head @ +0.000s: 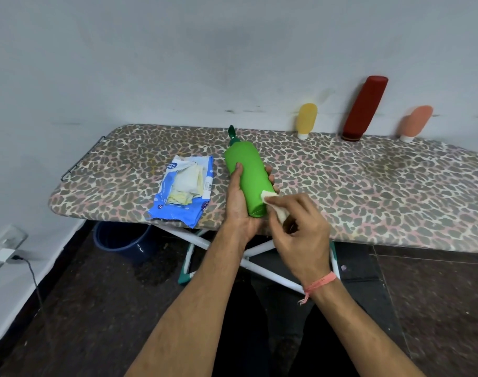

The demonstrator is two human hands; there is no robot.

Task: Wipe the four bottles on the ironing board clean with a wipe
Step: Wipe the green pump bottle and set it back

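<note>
L hand (239, 205) grips green bottle (248, 178) over ironing board (368, 186); R hand (303, 229) pinches wipe (270, 198) w/ fingers against bottle's side.

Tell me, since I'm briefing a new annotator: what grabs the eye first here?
The green bottle, held in the left hand over the leopard-print ironing board while the right hand rubs a wipe on its lower end. Next, the yellow bottle, red bottle and peach bottle leaning on the wall behind.
</note>
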